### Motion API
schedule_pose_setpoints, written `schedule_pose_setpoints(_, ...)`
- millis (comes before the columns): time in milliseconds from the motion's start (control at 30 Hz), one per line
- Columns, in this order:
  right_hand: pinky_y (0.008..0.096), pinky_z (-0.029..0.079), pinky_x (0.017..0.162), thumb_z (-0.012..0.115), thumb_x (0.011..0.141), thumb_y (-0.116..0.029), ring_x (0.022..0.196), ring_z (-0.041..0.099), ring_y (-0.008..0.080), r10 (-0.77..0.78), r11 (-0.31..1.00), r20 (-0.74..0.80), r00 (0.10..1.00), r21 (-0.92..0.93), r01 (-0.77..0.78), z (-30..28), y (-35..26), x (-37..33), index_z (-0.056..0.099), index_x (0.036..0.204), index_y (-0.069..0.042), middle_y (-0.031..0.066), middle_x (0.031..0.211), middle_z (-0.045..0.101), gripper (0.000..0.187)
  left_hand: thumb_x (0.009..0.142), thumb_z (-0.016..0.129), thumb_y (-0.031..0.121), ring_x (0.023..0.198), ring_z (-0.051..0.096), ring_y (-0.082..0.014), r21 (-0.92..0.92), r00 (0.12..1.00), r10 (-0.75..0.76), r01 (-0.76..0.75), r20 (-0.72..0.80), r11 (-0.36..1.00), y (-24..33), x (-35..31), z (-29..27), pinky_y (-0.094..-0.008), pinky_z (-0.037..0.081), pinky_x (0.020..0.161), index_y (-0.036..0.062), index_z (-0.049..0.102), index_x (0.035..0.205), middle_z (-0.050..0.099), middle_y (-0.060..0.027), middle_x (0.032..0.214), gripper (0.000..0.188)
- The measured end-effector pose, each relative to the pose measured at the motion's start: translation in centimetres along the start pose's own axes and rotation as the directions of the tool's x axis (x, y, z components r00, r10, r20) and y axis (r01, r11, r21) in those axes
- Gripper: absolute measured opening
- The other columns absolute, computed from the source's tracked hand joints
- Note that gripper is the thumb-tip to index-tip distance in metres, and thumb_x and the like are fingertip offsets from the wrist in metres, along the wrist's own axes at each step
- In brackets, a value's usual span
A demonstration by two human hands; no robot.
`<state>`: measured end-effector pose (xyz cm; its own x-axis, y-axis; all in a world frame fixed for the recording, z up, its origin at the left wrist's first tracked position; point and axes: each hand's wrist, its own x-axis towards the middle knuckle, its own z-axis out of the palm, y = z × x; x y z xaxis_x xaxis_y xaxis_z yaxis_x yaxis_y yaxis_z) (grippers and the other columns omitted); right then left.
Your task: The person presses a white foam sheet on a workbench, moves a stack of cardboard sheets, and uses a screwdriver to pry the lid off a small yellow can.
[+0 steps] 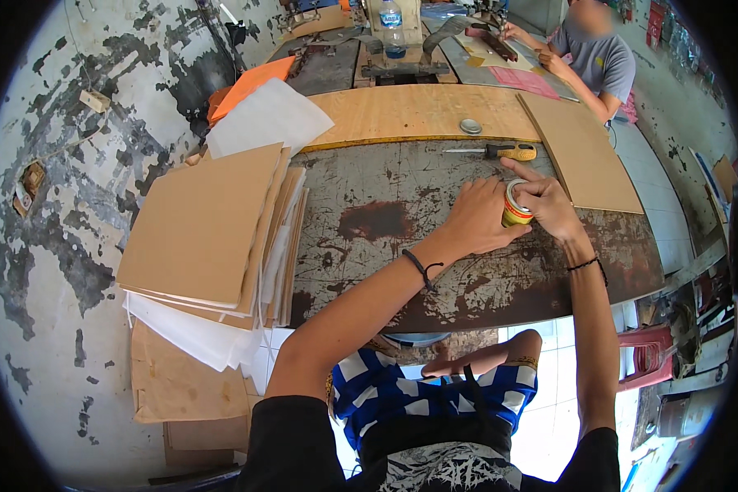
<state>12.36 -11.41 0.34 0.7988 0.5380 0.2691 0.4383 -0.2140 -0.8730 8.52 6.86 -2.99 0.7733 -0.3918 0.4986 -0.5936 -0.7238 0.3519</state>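
A small yellow and red can (517, 215) stands over the right side of the worn table. My left hand (477, 215) is wrapped round the can's left side, its thumb below the near side. Against the can's rim and mouth, the fingers of my right hand (551, 207) are curled, with one finger stretched out past it. The can's inside is mostly hidden by that hand. Just beyond both hands lies a screwdriver (512, 152) with a yellow and black handle. A round metal lid (470, 126) rests on the wooden board farther back.
Brown cardboard sheets (201, 225) and white sheets are stacked at the left. Another brown board (580, 154) lies along the table's right edge. Behind are a wooden board (410, 111), a water bottle (392, 31) and a co-worker (594, 61). A red stool (646, 357) stands lower right.
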Motion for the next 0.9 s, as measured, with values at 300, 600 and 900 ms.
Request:
schedule_pose_setpoints(300,0.0367,0.041,0.106,0.063,0.082,-0.007,0.131,0.053,0.0256,0.041,0.998,-0.014,0.999,0.041,-0.04,0.0,-0.5,-0.1,0.072,0.08,0.005,0.0246,0.148,0.051,0.016,0.08,0.078,0.049,0.1,0.058,-0.0371,-0.029,1.0,0.022,-0.022,0.013,0.999,-0.3,0.2,0.3,-0.0488,0.043,0.088,-0.0035,0.061,0.108,0.063,-0.0207,0.102,0.062)
schedule_pose_setpoints(600,0.0366,0.044,0.103,0.063,0.084,-0.008,0.127,0.056,0.0258,0.117,0.988,-0.037,0.992,0.103,-0.113,0.3,-0.8,-0.1,0.071,0.082,0.009,0.0254,0.146,0.052,0.02,0.079,0.078,0.051,0.098,0.058,-0.0363,-0.048,0.999,-0.029,0.03,0.03,0.998,0.4,0.2,-0.4,-0.0472,0.042,0.085,-0.0024,0.061,0.107,0.064,-0.02,0.101,0.062)
schedule_pose_setpoints(900,0.0372,0.044,0.104,0.065,0.084,-0.01,0.129,0.055,0.0284,0.043,0.998,0.028,0.999,0.047,-0.044,-0.3,0.2,0.0,0.072,0.086,0.008,0.0276,0.142,0.055,0.019,0.079,0.077,0.052,0.098,0.058,-0.0361,-0.033,0.996,-0.066,0.068,0.052,0.997,0.4,0.2,-0.3,-0.047,0.041,0.084,-0.0001,0.062,0.11,0.064,-0.0195,0.101,0.062)
